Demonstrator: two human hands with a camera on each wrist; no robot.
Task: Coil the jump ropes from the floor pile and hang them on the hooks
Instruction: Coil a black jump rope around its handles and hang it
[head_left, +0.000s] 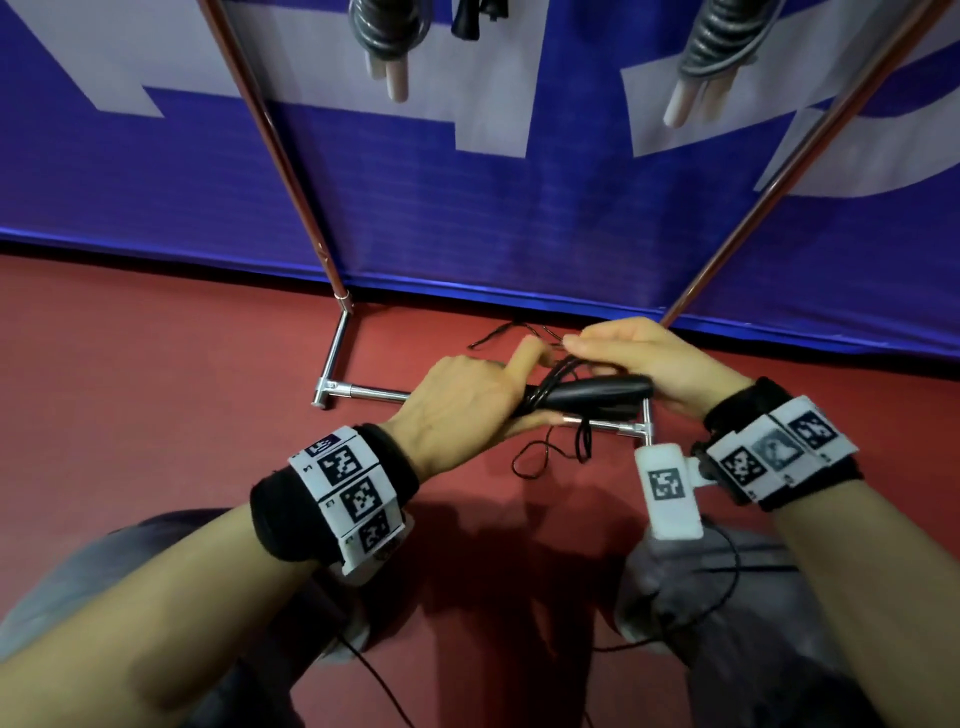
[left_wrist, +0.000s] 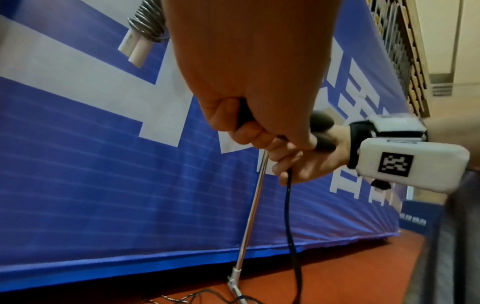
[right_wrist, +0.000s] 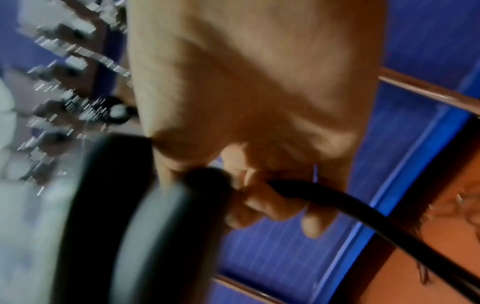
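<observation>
A black jump rope with two black handles (head_left: 597, 393) is held between both hands above the red floor. My left hand (head_left: 467, 400) grips the handles near their cord end, fingers curled under and index finger pointing forward. My right hand (head_left: 644, 358) covers the other end from above and pinches the black cord (right_wrist: 324, 197). Several cord loops bunch between the hands, and a loose length (head_left: 550, 447) hangs toward the floor. In the left wrist view the left hand's fingers (left_wrist: 249, 131) wrap a handle while the cord (left_wrist: 288, 205) drops from the right hand (left_wrist: 311, 164).
Two coiled grey ropes with white handles (head_left: 387, 36) (head_left: 727, 47) hang on the rack above. The rack's poles (head_left: 275, 145) and chrome base (head_left: 337, 358) stand before a blue banner (head_left: 519, 208). A thin frayed string (head_left: 519, 330) lies on the floor. My knees are below.
</observation>
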